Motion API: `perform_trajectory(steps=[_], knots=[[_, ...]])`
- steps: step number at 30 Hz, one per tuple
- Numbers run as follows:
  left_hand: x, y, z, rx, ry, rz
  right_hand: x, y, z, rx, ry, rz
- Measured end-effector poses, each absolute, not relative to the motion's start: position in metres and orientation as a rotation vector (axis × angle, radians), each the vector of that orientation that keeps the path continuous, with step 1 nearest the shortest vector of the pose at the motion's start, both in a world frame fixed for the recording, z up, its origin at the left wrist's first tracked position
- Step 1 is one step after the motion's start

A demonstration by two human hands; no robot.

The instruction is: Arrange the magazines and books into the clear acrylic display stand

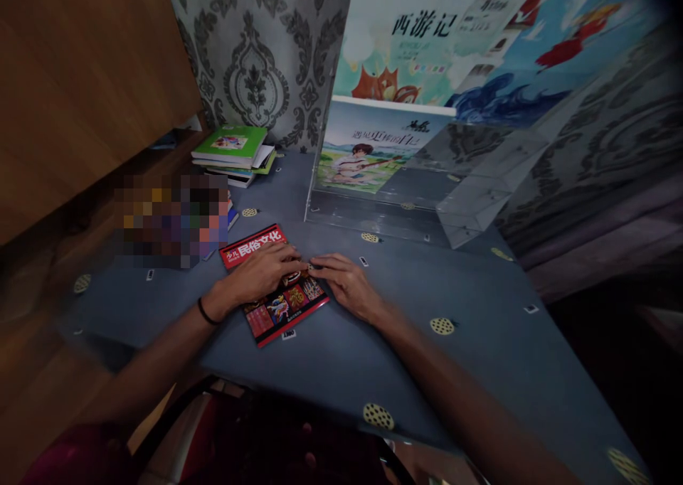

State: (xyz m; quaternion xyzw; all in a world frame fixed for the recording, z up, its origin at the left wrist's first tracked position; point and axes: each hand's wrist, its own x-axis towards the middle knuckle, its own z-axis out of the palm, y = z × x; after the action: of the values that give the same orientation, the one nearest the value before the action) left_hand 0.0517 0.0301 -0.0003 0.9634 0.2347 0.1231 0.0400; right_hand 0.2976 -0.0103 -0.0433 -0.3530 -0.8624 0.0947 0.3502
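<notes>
A red and black book (280, 308) with small colour pictures on its cover lies flat and slightly turned on the blue tablecloth. My left hand (267, 270) rests across the middle of the cover, fingers stretched toward the right edge, hiding part of the pictures. At that right edge, my right hand (344, 280) has its fingertips and thumb closed on the book's border. The fingertips of both hands nearly meet there. A dark band circles my left wrist.
Behind stands a clear acrylic rack (373, 211) with large picture books and a smaller book (368, 151). A stack of books (229, 147) sits at the back left, near a pixelated patch (173, 222). A wooden panel (85, 80) borders the left side.
</notes>
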Motion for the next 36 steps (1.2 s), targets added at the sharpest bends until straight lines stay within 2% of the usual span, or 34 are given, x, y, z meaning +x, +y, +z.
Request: perform_trajectory(steps=[36], knots=[[0.066, -0.005, 0.004, 2.878, 0.701, 0.33, 0.311, -0.043, -0.035, -0.911, -2.194, 0.325]])
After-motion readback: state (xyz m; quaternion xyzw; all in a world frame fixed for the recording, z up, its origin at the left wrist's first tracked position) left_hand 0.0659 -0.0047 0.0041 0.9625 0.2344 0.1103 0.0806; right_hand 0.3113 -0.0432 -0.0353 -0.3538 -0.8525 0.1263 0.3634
